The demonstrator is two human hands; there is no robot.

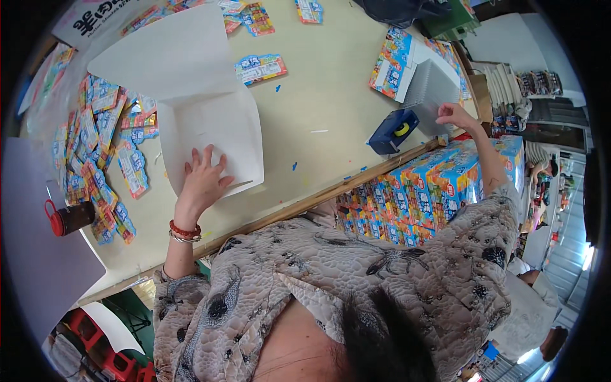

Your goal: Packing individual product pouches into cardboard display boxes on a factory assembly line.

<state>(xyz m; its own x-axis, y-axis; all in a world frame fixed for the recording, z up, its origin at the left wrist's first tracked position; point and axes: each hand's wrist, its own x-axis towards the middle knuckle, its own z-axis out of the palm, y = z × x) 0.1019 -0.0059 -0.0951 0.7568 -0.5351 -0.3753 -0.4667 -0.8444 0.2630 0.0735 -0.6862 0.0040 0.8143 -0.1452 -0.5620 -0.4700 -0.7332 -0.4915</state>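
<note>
A white cardboard box lies open on the table with its lid flap folded away from me. My left hand rests in it near the front edge, fingers spread and holding nothing I can see. My right hand is at the table's right side, beside a stack of translucent ribbed plastic pieces. Its fingers are curled together; whatever they may hold is too small to make out. Left of that hand stands a blue tape dispenser.
Colourful candy packs lie heaped left of the box, near a dark jar with a red lid. More packs lie beyond it. Printed boxes are stacked below the wooden table edge. A printed carton sits far right.
</note>
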